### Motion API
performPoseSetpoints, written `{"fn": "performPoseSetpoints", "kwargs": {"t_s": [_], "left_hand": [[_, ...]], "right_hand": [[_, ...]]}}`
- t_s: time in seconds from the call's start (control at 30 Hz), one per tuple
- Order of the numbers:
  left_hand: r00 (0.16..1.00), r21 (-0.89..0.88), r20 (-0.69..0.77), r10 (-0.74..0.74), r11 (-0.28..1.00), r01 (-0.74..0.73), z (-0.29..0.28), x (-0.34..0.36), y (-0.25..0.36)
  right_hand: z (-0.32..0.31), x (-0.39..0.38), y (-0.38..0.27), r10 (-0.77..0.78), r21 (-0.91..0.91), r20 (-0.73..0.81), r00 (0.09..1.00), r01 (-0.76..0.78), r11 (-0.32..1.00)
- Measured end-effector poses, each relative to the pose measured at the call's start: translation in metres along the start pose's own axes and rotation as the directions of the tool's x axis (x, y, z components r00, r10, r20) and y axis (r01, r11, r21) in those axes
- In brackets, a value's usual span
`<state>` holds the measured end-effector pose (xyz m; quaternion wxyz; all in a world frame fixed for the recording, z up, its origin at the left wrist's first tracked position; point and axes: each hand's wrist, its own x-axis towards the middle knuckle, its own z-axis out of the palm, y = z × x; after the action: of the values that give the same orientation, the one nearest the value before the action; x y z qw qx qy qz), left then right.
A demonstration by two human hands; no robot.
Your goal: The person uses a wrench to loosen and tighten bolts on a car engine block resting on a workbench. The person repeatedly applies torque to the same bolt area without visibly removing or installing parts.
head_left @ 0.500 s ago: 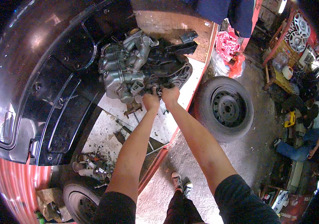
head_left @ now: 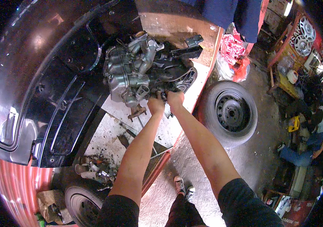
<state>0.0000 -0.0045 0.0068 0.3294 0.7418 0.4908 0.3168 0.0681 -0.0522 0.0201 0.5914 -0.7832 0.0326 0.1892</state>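
Note:
A greasy metal car engine [head_left: 125, 77] lies on a white-topped bench [head_left: 110, 126], with a ribbed cover at its left and curved manifold pipes [head_left: 146, 56] on top. Both my arms reach to its near side. My left hand [head_left: 156, 105] is closed against a small dark part there, its fingertips partly hidden. Just to the right, almost touching it, my right hand [head_left: 175, 100] curls its fingers at the same spot. What either one grips is too small and dark to name. A rusty flanged piece [head_left: 137, 112] sits left of my left hand.
A black vehicle panel [head_left: 63, 94] rises along the left. Tools [head_left: 125, 138] and loose metal parts [head_left: 97, 170] lie on the bench. Right of it, a wheel with a tyre [head_left: 229, 113] lies on the concrete floor. Another person [head_left: 305, 147] is low down at far right.
The whole view has shifted slightly, so the engine appears a little further right and lower. My hands stay together at the same place on the engine, with only slight finger movement.

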Motion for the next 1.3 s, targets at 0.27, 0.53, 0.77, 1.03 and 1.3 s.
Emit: {"fn": "performPoseSetpoints", "kwargs": {"t_s": [0.27, 0.53, 0.77, 1.03, 1.3], "left_hand": [[0.997, 0.023, 0.007, -0.081, 0.996, 0.081, 0.004, -0.001, -0.003], [0.999, -0.072, -0.036, -0.005, 0.997, 0.002, -0.001, -0.003, 0.004], [0.994, -0.111, -0.088, -0.059, 0.993, 0.049, 0.006, -0.010, 0.008], [0.982, 0.045, 0.017, -0.190, 0.981, 0.189, 0.010, -0.001, 0.006], [0.977, 0.231, 0.184, -0.103, 0.971, 0.059, -0.008, 0.003, 0.002]], "right_hand": [[0.010, 0.018, 0.016, 0.010, 0.168, 0.054, 0.998, -0.019, 0.986], [0.023, 0.030, 0.025, 0.176, 0.651, 0.300, 0.938, -0.336, 0.681], [0.020, 0.020, 0.026, 0.186, 0.676, 0.265, 0.946, -0.320, 0.664], [0.021, 0.020, 0.033, 0.198, 0.728, 0.502, 0.842, -0.535, 0.428], [0.015, 0.019, 0.033, 0.223, 0.686, 0.440, 0.870, -0.486, 0.542]]}}
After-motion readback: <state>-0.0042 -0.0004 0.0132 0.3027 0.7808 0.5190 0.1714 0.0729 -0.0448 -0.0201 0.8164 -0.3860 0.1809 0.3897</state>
